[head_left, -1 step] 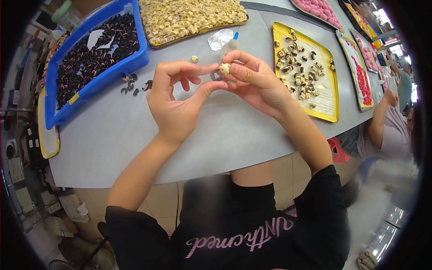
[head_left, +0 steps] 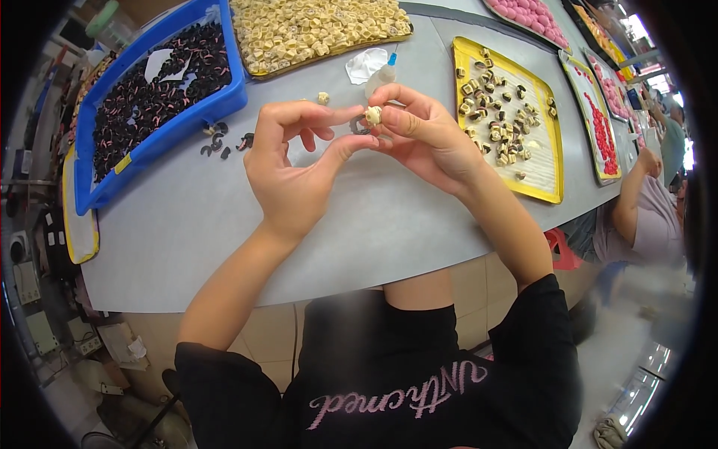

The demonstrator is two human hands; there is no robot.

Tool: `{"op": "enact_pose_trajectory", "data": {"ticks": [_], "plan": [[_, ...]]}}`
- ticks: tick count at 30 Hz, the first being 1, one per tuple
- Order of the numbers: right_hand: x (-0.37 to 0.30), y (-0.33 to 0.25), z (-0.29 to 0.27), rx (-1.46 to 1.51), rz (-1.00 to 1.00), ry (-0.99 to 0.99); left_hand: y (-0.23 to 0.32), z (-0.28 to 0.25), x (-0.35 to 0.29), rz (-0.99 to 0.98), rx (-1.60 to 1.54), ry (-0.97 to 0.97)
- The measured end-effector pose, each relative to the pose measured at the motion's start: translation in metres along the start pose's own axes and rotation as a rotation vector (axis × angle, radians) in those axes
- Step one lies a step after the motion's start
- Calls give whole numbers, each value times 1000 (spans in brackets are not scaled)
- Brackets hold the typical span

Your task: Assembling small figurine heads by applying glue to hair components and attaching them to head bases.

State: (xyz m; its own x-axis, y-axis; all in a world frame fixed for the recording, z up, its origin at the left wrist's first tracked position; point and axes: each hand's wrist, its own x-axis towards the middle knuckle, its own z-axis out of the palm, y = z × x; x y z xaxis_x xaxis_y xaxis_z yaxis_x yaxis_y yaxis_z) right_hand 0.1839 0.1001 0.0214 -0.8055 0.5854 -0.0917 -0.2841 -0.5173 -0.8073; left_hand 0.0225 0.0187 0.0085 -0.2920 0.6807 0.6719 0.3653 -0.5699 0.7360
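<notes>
My right hand [head_left: 422,138] pinches a small cream-coloured knobbly piece [head_left: 373,114] between thumb and index finger, over the grey table. My left hand [head_left: 292,153] comes at it from the other side, index fingertip against the piece and thumb tip just below, by the right fingers. A greyish curved bit [head_left: 359,124] shows between the left fingertips; whether it is held or lies behind cannot be told. Beyond the hands stands a translucent squeeze bottle [head_left: 382,77] with a blue tip. Small dark curved pieces [head_left: 217,141] lie loose left of my left hand.
A blue bin [head_left: 170,120] of black-and-pink curved pieces stands left. Behind is a tray of cream pieces [head_left: 318,34], beside a crumpled white tissue [head_left: 365,66]. A yellow-rimmed tray [head_left: 550,161] at right bears cream-and-dark pieces. Another person [head_left: 643,217] sits farther right, near trays of red and pink pieces.
</notes>
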Motion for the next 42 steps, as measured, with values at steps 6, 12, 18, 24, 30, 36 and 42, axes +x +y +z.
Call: {"op": "enact_pose_trajectory", "data": {"ticks": [6, 12, 18, 24, 30, 36, 42], "plan": [[-1, -2, 3, -22, 13, -11, 0, 0, 0, -26, 3, -3], [-1, -1, 3, -35, 26, -51, 0, 0, -1, -36, -4, -7], [-1, -2, 8, -50, 63, -22, 0, 0, 0, -45, -12, -8], [1, 0, 0, 48, 110, -142, 0, 1, -1, -57, 3, -25], [0, 4, -2, 120, 126, -110, 2, 1, 0, -46, -2, -31], [0, 4, 0, 98, 121, -39, 5, 2, 0, -35, -3, -29], [0, 6, 0, 101, 117, -7, 4, 2, -1, -33, -13, -32]]}}
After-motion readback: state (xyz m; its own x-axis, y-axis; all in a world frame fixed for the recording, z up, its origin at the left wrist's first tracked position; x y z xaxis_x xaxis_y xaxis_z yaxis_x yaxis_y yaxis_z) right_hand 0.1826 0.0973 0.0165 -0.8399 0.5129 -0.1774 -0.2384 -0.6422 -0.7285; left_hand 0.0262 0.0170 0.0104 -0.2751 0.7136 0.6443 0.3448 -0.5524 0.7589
